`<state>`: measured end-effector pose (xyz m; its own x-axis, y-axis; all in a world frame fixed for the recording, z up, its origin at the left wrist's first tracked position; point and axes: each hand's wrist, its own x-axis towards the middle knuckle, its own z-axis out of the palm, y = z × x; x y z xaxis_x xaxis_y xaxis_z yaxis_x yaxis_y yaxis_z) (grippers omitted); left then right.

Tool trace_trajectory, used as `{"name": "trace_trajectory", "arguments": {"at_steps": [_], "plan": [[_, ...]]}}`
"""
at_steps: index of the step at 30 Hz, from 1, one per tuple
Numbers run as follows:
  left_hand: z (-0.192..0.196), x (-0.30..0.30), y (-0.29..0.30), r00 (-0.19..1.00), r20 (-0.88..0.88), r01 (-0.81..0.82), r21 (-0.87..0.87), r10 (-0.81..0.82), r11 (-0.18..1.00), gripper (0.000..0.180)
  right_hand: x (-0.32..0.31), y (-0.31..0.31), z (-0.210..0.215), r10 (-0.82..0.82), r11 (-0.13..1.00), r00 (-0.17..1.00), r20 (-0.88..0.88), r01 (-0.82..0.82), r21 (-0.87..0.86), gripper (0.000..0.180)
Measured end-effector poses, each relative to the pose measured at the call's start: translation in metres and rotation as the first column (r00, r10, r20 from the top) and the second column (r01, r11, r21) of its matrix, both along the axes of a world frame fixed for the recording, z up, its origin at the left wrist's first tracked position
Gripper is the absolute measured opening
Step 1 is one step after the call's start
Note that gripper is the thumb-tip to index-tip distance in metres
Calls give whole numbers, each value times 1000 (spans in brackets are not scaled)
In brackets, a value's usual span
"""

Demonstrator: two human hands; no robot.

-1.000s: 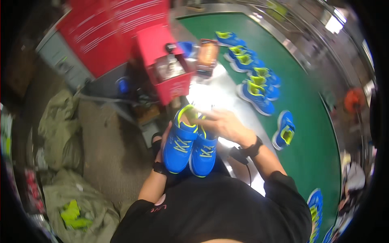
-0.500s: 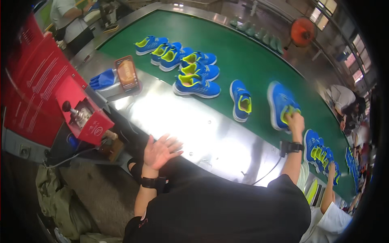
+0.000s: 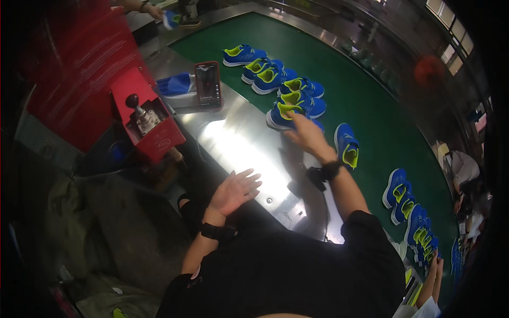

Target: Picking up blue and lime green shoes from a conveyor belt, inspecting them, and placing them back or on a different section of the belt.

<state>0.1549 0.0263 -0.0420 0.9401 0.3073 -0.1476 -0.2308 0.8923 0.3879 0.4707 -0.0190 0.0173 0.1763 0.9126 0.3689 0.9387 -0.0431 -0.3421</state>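
My right hand [image 3: 310,137] reaches over the nearest blue sneaker [image 3: 277,117] of a cluster. Its fingertips are at the lime-green collar, and the thumb is spread apart below them. That sneaker's toe is partly hidden behind the hand. Behind it, several matching blue sneakers [image 3: 269,79] with white soles stand in a slanting row on the green work surface [image 3: 318,58]. My left hand [image 3: 236,192] is held palm up with its fingers spread, with nothing in it, in front of the metal table edge [image 3: 233,138]. A single blue sneaker [image 3: 347,146] lies to the right of my right hand.
At left stands a red machine [image 3: 151,124] with a knobbed lever. A phone [image 3: 208,85] and a blue glove [image 3: 175,85] lie near it. More blue sneakers [image 3: 396,188] stand at right, where another person's hands [image 3: 432,275] reach in. A co-worker's hand [image 3: 154,11] holds a shoe at top left.
My right hand has let go of the sneaker it carried at the right and moved left to the cluster. The view has shifted, and my left hand remains palm up.
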Motion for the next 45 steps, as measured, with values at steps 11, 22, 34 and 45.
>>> {"name": "trace_trajectory", "arguments": {"at_steps": [11,22,34,45], "plan": [[-16,-37,-6,993,-29,-115,6,116,993,60,30,-84,11,-160,781,940,301,307,-543,51],[-11,-29,-16,999,-33,-7,45,8,999,62,53,-207,10,-677,704,736,-4,646,-295,47],[7,-49,-24,997,-83,-4,32,6,999,65,84,-162,38,-487,868,836,-251,431,-248,27],[15,-38,-24,888,379,-140,-314,259,939,74,-148,15,110,757,632,566,327,-761,-146,26]]}}
